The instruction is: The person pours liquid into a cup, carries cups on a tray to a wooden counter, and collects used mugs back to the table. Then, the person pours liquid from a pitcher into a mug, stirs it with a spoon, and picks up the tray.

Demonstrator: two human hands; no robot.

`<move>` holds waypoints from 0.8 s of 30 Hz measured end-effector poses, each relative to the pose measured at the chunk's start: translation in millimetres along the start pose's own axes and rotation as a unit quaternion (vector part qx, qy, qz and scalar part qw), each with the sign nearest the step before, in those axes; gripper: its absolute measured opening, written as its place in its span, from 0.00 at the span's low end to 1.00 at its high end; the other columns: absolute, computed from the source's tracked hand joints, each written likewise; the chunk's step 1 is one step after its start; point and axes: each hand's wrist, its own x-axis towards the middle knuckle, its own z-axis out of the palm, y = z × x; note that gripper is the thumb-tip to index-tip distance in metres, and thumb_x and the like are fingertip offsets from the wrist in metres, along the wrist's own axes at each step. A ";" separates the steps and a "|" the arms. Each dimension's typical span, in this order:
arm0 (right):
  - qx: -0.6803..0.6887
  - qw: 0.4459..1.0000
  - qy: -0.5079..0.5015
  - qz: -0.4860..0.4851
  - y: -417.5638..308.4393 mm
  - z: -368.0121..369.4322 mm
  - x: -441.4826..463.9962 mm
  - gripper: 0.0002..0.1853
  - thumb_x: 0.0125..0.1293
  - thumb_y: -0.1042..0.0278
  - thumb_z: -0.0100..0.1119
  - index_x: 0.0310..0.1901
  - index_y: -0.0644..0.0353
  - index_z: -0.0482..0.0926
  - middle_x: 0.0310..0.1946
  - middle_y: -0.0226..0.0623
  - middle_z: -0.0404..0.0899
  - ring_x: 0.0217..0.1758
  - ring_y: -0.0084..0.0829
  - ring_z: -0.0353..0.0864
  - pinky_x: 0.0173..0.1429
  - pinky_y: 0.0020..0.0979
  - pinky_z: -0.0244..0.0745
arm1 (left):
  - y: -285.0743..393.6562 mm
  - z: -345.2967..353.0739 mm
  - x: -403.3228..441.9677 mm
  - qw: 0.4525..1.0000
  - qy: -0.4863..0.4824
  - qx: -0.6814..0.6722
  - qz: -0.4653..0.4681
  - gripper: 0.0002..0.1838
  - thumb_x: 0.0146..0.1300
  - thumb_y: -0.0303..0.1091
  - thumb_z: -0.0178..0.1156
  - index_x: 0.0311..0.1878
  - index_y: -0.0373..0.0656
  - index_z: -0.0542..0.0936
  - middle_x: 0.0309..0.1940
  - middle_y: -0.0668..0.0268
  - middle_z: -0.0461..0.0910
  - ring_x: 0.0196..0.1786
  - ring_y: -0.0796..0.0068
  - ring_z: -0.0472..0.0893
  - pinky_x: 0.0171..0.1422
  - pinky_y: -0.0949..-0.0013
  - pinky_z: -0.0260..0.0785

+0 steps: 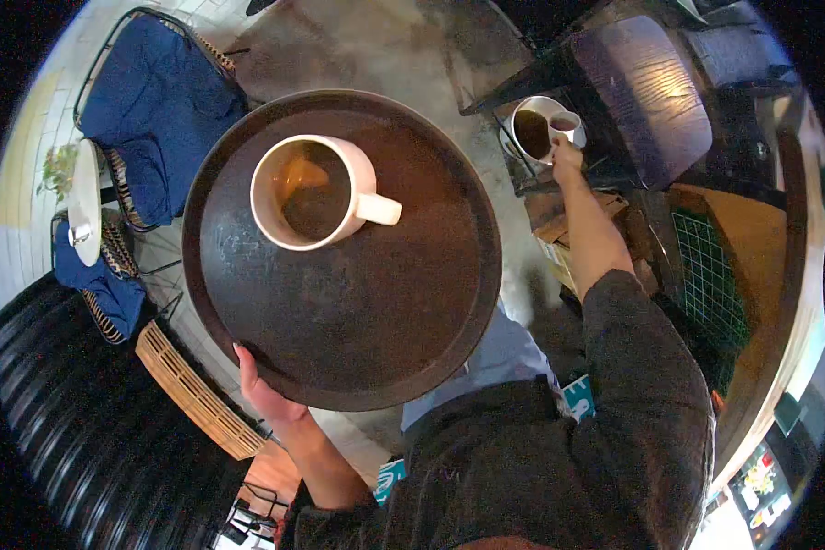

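Note:
My left hand (270, 394) holds up a round dark brown tray (339, 330) from below; its thumb lies at the rim and the other fingers are hidden under it. On the tray's upper left stands a large white mug (316, 192) with a brown liquid inside and its handle pointing right. At the upper right, my right hand (566, 156) is closed on a small white cup (564, 123). This cup is at the right edge of a wide white cup (529, 133) with dark contents, which stands on a small dark stand.
Chairs with blue cloth (156, 110) stand at the upper left, near a white round table (84, 202). A rattan bench (192, 390) is at the lower left. A dark cushioned seat (646, 92) is beyond my right arm, and a green grid panel (710, 284) is beside it.

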 end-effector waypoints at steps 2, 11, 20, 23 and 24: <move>-0.238 0.962 0.073 -0.110 46.1 0.3 68.0 0.20 0.70 0.55 0.46 0.43 0.61 0.83 0.43 0.46 0.83 0.42 0.39 0.83 0.45 0.40 0.77 | -1.4 -3.9 5.2 1.000 0.000 0.011 0.002 0.26 0.75 0.46 0.45 0.68 0.39 0.67 0.66 0.57 0.70 0.66 0.53 0.71 0.70 0.48 0.62; -0.807 0.554 -0.038 -0.201 -19.3 -6.6 25.5 0.20 0.65 0.60 0.50 0.49 0.65 0.82 0.49 0.56 0.80 0.50 0.55 0.80 0.54 0.51 0.76 | -6.6 -13.5 33.7 0.999 0.041 0.005 -0.032 0.26 0.75 0.47 0.45 0.67 0.38 0.68 0.65 0.56 0.71 0.64 0.54 0.73 0.69 0.49 0.63; -0.614 0.756 0.134 -0.181 -4.0 -5.2 47.6 0.23 0.68 0.54 0.48 0.48 0.70 0.79 0.49 0.56 0.79 0.55 0.53 0.78 0.57 0.48 0.74 | -13.9 -4.3 45.6 0.995 0.097 0.018 -0.015 0.25 0.76 0.46 0.44 0.66 0.38 0.68 0.65 0.56 0.72 0.63 0.53 0.73 0.69 0.49 0.63; -0.605 0.760 0.084 -0.225 23.9 -3.8 78.7 0.22 0.68 0.53 0.50 0.45 0.68 0.80 0.38 0.50 0.81 0.46 0.48 0.81 0.49 0.46 0.76 | -10.8 -3.5 41.7 0.997 0.076 0.011 -0.021 0.25 0.76 0.46 0.43 0.67 0.38 0.68 0.65 0.57 0.72 0.64 0.53 0.73 0.69 0.49 0.63; -0.567 0.789 0.074 -0.224 27.7 1.0 79.0 0.21 0.67 0.54 0.51 0.44 0.67 0.80 0.35 0.48 0.81 0.42 0.45 0.82 0.46 0.45 0.76 | -9.8 -4.7 42.0 0.998 0.065 0.010 -0.018 0.25 0.76 0.46 0.43 0.67 0.38 0.68 0.65 0.57 0.72 0.64 0.53 0.73 0.69 0.49 0.62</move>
